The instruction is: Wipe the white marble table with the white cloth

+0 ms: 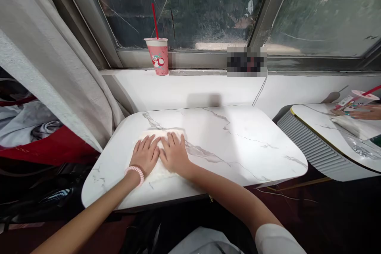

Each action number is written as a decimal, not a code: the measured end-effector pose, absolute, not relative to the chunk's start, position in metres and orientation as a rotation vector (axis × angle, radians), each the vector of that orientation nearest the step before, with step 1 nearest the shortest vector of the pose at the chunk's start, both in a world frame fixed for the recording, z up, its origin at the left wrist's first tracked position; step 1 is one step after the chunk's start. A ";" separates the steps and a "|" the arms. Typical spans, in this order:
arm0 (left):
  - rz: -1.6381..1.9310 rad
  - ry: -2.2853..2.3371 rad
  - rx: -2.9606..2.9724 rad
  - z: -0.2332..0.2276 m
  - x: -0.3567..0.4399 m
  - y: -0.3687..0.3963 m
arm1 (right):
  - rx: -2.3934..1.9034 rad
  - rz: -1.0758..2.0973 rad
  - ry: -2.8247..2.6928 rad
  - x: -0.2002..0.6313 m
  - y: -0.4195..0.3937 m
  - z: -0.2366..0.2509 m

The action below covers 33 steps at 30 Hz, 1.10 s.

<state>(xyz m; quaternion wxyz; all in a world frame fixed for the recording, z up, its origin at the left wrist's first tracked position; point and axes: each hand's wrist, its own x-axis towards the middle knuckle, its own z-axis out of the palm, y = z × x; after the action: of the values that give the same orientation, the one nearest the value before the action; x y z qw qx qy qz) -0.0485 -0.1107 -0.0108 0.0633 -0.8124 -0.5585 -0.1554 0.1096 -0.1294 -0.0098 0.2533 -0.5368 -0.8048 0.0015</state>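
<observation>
Head view: both hands (145, 154) (175, 154) on cloth (160, 172), cartoon print (158, 61) on cup (157, 50)

Bright light fills the table (262, 127), with glare on its right and a soft shadow across its middle and the far wall (160, 91). The near floor (336, 214) is dark. Wide-angle stretching distorts the edges; pixelation blocks part of the sill (196, 72).
</observation>
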 end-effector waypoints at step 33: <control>-0.570 -1.651 -2.536 -0.012 0.033 -0.119 | -1.619 0.029 -2.228 0.180 -0.142 -0.006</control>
<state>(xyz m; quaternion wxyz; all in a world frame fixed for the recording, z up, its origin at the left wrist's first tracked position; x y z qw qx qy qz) 0.0333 -0.1190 -0.0118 0.0312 -0.8232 -0.5358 -0.1850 0.1804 -0.1416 -0.0059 0.1924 -0.5767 -0.7939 0.0103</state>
